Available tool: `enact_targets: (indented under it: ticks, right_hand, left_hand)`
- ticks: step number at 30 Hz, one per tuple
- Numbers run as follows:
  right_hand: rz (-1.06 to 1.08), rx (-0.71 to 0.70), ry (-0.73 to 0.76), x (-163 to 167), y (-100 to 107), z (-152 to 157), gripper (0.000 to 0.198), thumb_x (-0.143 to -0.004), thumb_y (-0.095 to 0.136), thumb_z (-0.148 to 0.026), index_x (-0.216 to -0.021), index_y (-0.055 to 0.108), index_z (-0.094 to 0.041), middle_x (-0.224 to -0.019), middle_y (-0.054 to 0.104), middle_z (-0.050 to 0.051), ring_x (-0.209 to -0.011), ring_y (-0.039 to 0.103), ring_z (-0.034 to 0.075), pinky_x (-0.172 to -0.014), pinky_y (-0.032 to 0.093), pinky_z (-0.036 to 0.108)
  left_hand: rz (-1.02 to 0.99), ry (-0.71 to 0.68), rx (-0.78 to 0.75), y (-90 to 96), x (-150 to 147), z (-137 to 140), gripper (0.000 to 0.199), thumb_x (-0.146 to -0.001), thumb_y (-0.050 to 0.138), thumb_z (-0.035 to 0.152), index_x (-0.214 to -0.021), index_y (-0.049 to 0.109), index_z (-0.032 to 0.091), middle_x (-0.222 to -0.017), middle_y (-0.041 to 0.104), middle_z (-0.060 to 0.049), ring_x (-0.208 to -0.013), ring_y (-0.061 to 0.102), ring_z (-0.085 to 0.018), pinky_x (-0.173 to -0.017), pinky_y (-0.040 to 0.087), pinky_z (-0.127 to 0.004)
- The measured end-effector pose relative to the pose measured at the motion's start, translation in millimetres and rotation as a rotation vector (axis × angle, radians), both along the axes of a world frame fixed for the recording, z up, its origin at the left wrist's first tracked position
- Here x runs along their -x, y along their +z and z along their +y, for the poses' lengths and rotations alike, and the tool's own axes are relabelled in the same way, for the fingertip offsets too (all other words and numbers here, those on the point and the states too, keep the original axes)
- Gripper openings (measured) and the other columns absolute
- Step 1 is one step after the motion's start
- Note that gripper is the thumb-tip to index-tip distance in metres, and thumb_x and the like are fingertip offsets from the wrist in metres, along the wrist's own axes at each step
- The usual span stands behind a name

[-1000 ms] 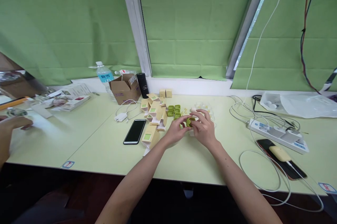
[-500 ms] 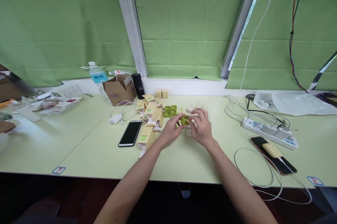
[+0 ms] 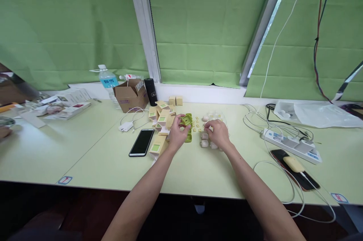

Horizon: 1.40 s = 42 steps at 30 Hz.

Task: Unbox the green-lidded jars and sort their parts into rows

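My left hand (image 3: 178, 133) is closed on a small square olive-green case (image 3: 186, 120) with its hollow side up. Below the held case, other green cases (image 3: 188, 138) lie on the table, partly hidden by my fingers. My right hand (image 3: 217, 133) is over a group of pale, rounded pieces (image 3: 204, 143). Its thumb and fingertips pinch together there; what is between them, I cannot make out. Several tiny yellow parts (image 3: 196, 124) lie in rows between my hands. A clear plastic tray (image 3: 217, 115) shows behind my right hand.
Cream cardboard boxes (image 3: 159, 146) are piled left of my left hand, beside a phone (image 3: 141, 142). An open brown carton (image 3: 131, 97), black bottle (image 3: 150, 91) and water bottle (image 3: 109, 82) stand behind. Rightward are a power strip (image 3: 290, 144), loose cables and another phone (image 3: 295, 169).
My hands have parted. The left moved left with the green case, and the right let go of it and moved to the pale pieces. The view shifted slightly.
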State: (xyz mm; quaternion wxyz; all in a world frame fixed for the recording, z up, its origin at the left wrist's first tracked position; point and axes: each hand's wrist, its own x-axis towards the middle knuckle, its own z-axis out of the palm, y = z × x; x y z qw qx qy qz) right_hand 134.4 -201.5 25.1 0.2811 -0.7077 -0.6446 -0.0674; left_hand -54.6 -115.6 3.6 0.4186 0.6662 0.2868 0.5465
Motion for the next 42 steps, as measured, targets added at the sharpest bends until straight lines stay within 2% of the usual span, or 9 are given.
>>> enact_targets:
  ticks: [5,17,20,23,26,30,34,39,42]
  right_hand:
    - [-0.244,0.213,0.019,15.5,8.9,25.2,0.017,-0.084,0.066,-0.011,-0.079,0.077,-0.024,-0.088,0.078,0.006,-0.096,0.061,0.025,-0.082,0.033,0.036]
    - [-0.302,0.283,0.046,42.6,-5.2,38.9,0.008,-0.079,0.072,-0.015,-0.076,0.078,-0.019,-0.085,0.077,0.01,-0.093,0.062,0.024,-0.082,0.03,0.035]
    - [-0.282,0.245,0.027,35.6,-2.2,31.8,0.011,-0.083,0.07,-0.016,-0.079,0.079,-0.021,-0.087,0.076,0.008,-0.093,0.062,0.023,-0.081,0.03,0.035]
    - [-0.234,0.135,-0.037,16.9,0.0,13.0,0.02,-0.093,0.059,-0.018,-0.089,0.078,-0.022,-0.096,0.075,0.008,-0.095,0.061,0.023,-0.08,0.031,0.036]
    - [-0.082,-0.19,-0.08,-8.4,-2.6,-15.6,0.019,-0.093,0.059,-0.02,-0.082,0.074,-0.022,-0.088,0.074,0.006,-0.084,0.06,0.022,-0.076,0.035,0.035]
    - [-0.014,-0.373,-0.087,-31.2,-13.9,-51.0,0.017,-0.094,0.058,-0.023,-0.082,0.07,-0.022,-0.079,0.071,0.004,-0.073,0.057,0.02,-0.072,0.038,0.034]
    - [0.01,-0.441,-0.088,-32.0,-29.5,-64.2,0.018,-0.094,0.055,-0.021,-0.083,0.069,-0.022,-0.076,0.07,0.004,-0.071,0.056,0.02,-0.069,0.04,0.034]
    - [-0.029,-0.43,-0.049,-24.2,-38.7,-60.4,0.019,-0.094,0.055,-0.019,-0.082,0.069,-0.022,-0.08,0.072,0.005,-0.073,0.057,0.021,-0.069,0.038,0.035]
    - [-0.06,-0.432,-0.033,-23.0,-38.9,-59.5,0.019,-0.095,0.055,-0.019,-0.081,0.069,-0.021,-0.079,0.072,0.005,-0.074,0.057,0.021,-0.069,0.038,0.034]
  left_hand:
    - [0.02,0.015,-0.01,3.7,0.3,-3.8,0.044,-0.081,0.069,0.024,-0.12,0.051,0.023,-0.109,0.071,-0.006,-0.097,0.07,-0.02,-0.085,0.056,-0.032]
    - [0.014,0.008,-0.038,5.4,0.7,-3.9,0.044,-0.081,0.067,0.02,-0.122,0.051,0.023,-0.111,0.07,-0.007,-0.1,0.07,-0.021,-0.085,0.056,-0.032]
    - [0.018,0.004,-0.03,4.1,1.0,-3.7,0.043,-0.082,0.067,0.022,-0.122,0.051,0.023,-0.112,0.07,-0.007,-0.1,0.07,-0.021,-0.084,0.056,-0.032]
    - [0.018,-0.005,-0.038,4.7,1.8,-3.2,0.043,-0.082,0.068,0.024,-0.122,0.053,0.023,-0.115,0.069,-0.007,-0.103,0.069,-0.021,-0.084,0.056,-0.032]
    - [0.055,0.011,-0.093,8.0,4.8,-1.2,0.042,-0.079,0.07,0.024,-0.12,0.061,0.022,-0.121,0.067,-0.009,-0.11,0.065,-0.024,-0.085,0.056,-0.034]
    - [0.17,0.186,-0.153,17.7,15.6,6.5,0.041,-0.075,0.072,0.023,-0.116,0.068,0.022,-0.119,0.068,-0.009,-0.109,0.062,-0.026,-0.089,0.055,-0.039]
    - [0.354,0.341,-0.181,31.4,29.9,18.3,0.039,-0.074,0.072,0.021,-0.112,0.07,0.021,-0.118,0.07,-0.01,-0.116,0.059,-0.03,-0.093,0.052,-0.043]
    - [0.737,0.245,-0.238,44.5,35.8,28.2,0.038,-0.069,0.068,0.011,-0.106,0.07,0.02,-0.111,0.073,-0.01,-0.108,0.062,-0.031,-0.096,0.049,-0.044]
    - [1.013,0.23,-0.325,47.6,30.5,30.2,0.044,-0.066,0.063,0.006,-0.107,0.069,0.018,-0.11,0.073,-0.013,-0.111,0.062,-0.033,-0.096,0.046,-0.042]
